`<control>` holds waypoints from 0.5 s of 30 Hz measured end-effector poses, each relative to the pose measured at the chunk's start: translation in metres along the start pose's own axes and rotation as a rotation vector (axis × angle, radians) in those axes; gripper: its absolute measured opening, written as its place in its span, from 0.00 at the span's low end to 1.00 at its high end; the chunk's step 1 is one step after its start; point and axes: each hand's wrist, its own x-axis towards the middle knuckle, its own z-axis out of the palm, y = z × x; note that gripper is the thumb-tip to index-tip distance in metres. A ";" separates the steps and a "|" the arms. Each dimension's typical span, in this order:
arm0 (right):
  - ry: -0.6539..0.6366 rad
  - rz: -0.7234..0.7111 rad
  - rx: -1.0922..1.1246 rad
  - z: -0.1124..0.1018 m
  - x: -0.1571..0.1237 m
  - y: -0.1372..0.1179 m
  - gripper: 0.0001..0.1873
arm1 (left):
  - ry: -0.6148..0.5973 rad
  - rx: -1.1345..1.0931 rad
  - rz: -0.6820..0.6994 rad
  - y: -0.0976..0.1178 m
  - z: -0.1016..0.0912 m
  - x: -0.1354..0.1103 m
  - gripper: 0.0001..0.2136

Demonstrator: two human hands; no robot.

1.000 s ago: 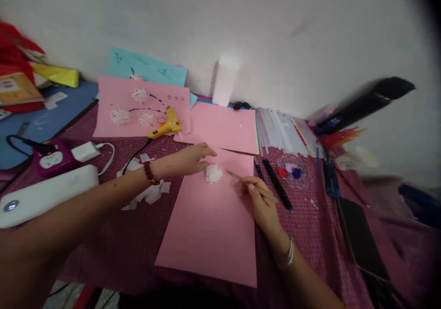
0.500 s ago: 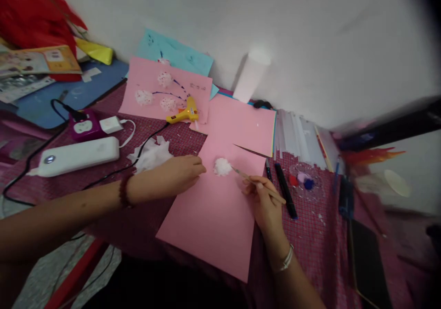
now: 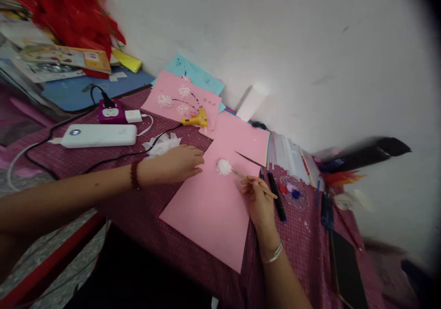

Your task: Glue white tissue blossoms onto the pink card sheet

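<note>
A pink sheet of paper [image 3: 210, 217] lies in front of me, with a round white paper puff [image 3: 223, 167] near its upper part. My right hand [image 3: 260, 197] is closed around a thin paintbrush [image 3: 255, 183] with a light wooden handle. The brush tip is at the right edge of the puff; whether it touches cannot be made out. My left hand [image 3: 182, 163] rests palm down at the sheet's left edge, its fingers stretched and loosely bent, holding nothing visible. White tissue scraps [image 3: 163, 144] lie just behind it.
A yellow glue gun [image 3: 196, 118] rests on a decorated pink sheet [image 3: 155, 88]. To the left are a white power bank [image 3: 99, 135] and a purple socket block [image 3: 110, 111]. A black marker [image 3: 277, 198] and a clear paint dish [image 3: 299, 201] stand at right.
The camera view has shifted and tilted, so the whole table appears moved. Both hands keep nearly the same places relative to the paper, and the brush stays at the puff's right edge.
</note>
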 end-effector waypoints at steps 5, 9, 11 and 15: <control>0.066 -0.048 0.086 -0.003 0.002 -0.007 0.10 | 0.038 -0.052 -0.214 -0.015 -0.038 -0.024 0.14; 0.103 -0.035 0.193 -0.007 0.003 -0.021 0.08 | 0.028 -0.114 -0.352 -0.030 -0.061 -0.041 0.14; 0.108 -0.011 0.229 -0.007 -0.001 -0.029 0.07 | -0.025 -0.122 -0.343 -0.033 -0.059 -0.045 0.13; 0.070 0.013 0.256 -0.002 -0.011 -0.042 0.07 | -0.102 0.016 -0.144 -0.026 -0.037 -0.051 0.13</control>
